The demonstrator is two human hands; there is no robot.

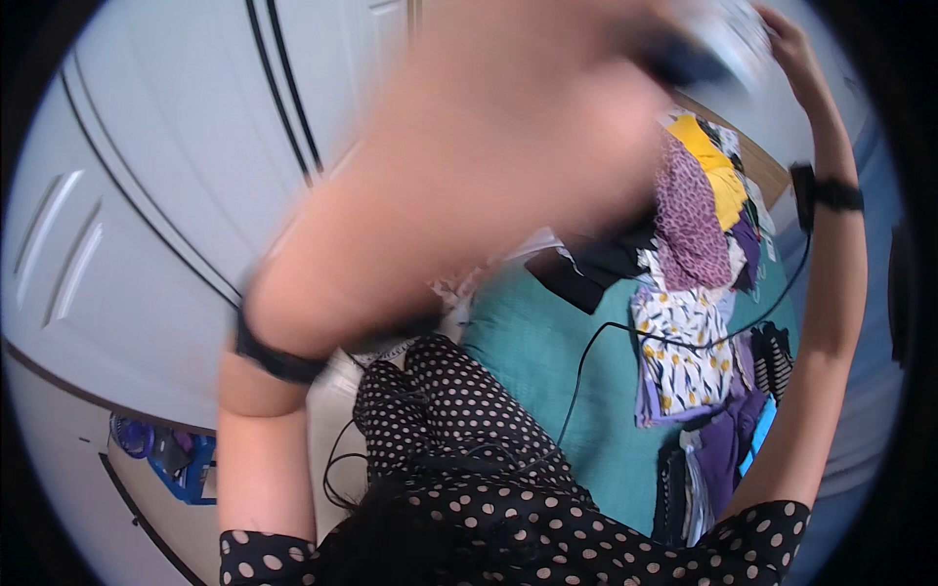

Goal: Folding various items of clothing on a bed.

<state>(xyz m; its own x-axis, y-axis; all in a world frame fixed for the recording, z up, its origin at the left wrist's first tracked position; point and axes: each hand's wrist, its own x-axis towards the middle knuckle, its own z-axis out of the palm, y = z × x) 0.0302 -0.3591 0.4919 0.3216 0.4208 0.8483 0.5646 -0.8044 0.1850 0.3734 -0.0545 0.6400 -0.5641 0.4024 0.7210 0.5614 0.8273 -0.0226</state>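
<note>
Two hands are raised, well apart at the wrists, and one item (740, 44) is up in the air between them, near the top right. It's pale whitish with a dark, blackish-blue part, too blurred for me to name. The right hand (796, 63) has its fingertips at the item's edge; the left hand (498, 186), a big blur, reaches its other side. I can't tell how firmly either grips. I count two black wristbands, one on each arm, and one bed (532, 327), teal-covered, with one purple spotted garment (687, 210), one yellow-and-white printed garment (681, 356) and more clothes heaped around.
</note>
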